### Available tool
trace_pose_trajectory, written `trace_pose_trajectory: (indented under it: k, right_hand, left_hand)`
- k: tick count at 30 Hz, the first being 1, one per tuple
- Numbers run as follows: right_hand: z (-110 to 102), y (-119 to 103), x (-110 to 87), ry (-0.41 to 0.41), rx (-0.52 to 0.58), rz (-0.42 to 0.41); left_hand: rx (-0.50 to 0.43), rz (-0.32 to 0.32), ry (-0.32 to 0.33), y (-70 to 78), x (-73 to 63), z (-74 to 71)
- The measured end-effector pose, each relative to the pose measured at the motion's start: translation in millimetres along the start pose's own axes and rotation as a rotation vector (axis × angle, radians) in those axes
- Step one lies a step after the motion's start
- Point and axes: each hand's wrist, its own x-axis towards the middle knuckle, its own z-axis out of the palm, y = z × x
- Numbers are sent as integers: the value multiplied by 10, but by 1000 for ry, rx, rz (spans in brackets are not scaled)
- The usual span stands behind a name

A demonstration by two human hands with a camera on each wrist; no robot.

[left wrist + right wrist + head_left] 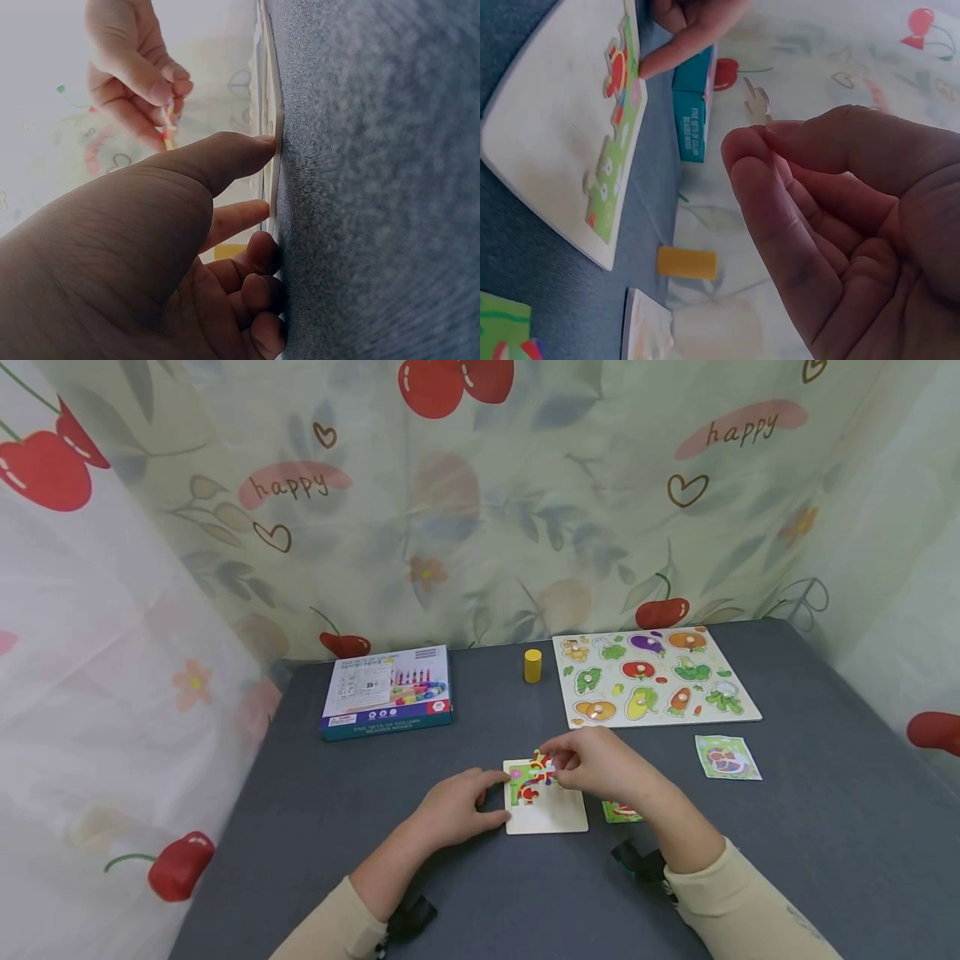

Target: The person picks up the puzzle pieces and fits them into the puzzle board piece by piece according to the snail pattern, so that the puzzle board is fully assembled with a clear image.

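A small square wooden puzzle board (551, 817) lies on the dark table, with joined colourful pieces (619, 112) along its far side in the head view. My left hand (453, 807) rests at its left edge, thumb and index finger touching the rim, the other fingers bent against the table in the left wrist view. Above the board, my right hand (600, 766) pinches a puzzle piece (757, 103) between thumb and index finger; its red and yellow printed side (169, 124) is partly hidden by the fingers. Beside the board, a green and red piece (621, 812) is partly covered by the right arm.
A bead game box (386, 693) stands at the back left. Farther right are a yellow cylinder (532, 666) and a large vegetable puzzle board (622, 687). One printed square card (727, 758) lies at the right. A patterned curtain (480, 527) hangs behind the table.
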Motion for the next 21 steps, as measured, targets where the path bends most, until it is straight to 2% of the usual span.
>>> trace_pose_trajectory:
  k: [12, 21]
  right_hand:
    - [199, 72, 72, -80, -51, 56]
    - [301, 145, 114, -97, -103, 91]
  left_hand:
    - [19, 17, 18, 3, 2, 3]
    - [17, 12, 17, 19, 0, -8]
